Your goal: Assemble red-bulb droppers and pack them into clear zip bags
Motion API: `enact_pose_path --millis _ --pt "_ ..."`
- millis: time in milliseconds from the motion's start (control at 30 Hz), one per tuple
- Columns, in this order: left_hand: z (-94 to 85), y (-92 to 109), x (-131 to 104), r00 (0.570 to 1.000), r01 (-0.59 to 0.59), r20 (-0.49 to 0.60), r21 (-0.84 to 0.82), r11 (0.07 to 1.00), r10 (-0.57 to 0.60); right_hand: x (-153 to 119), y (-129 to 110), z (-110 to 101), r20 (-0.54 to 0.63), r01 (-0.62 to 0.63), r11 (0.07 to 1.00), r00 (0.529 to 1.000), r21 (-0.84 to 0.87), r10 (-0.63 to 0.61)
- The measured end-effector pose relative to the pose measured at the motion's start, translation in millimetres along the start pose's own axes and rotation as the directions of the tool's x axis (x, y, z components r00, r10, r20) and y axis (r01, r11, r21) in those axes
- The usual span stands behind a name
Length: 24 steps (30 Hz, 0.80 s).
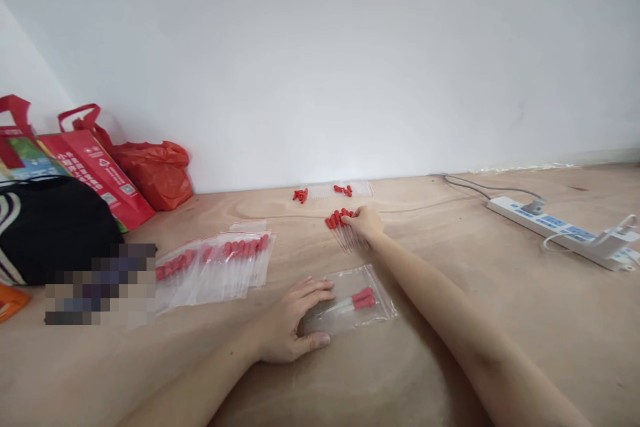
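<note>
The left hand [293,323] lies flat near the front of the wooden bench [525,320], fingers spread and pressing the left edge of a clear zip bag [353,307] that already holds two red-capped droppers [357,300]. The right hand [365,221] reaches toward the far edge by the wall, its fingers curled onto a loose bunch of droppers [340,230]; whether they actually pinch one cannot be told. More droppers [323,193] lie scattered at the wall, and a row of filled bags [215,267] sits left of centre, with red shopping bags [125,177] in the far left corner and a power strip [560,230] toward the right edge. The thin tubes lie tightly side by side, so the curled fingers could well drag several at once or roll some away. The slick bag could also slip if the flat hand eases its pressure.
</note>
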<state>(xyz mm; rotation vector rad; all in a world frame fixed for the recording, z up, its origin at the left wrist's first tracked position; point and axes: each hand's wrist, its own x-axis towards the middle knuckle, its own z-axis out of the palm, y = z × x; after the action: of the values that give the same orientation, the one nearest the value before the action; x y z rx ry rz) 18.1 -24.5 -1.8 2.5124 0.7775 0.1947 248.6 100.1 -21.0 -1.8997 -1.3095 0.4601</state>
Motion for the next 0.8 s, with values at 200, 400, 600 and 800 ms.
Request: enact_pose_path --millis 200,400,600,800 --pt "0.0 1 0 1.000 0.003 -0.015 -0.003 1.000 -0.003 2 -6 7 0.025 -0.035 0.997 0.999 0.071 0.033" --pt "-0.1 0 0 1.000 0.011 0.012 0.023 1.000 -0.011 -5 0 -21 0.064 0.039 0.933 0.996 0.359 -0.066" --pt "-0.5 -1 1 1.000 -0.008 0.009 0.025 1.000 0.008 -48 47 -61 -0.014 0.089 0.714 0.994 0.694 -0.110" --pt "-1.5 -1 2 1.000 0.004 0.027 0.027 1.000 -0.005 -92 73 -69 0.021 -0.031 0.650 1.000 0.759 0.023"
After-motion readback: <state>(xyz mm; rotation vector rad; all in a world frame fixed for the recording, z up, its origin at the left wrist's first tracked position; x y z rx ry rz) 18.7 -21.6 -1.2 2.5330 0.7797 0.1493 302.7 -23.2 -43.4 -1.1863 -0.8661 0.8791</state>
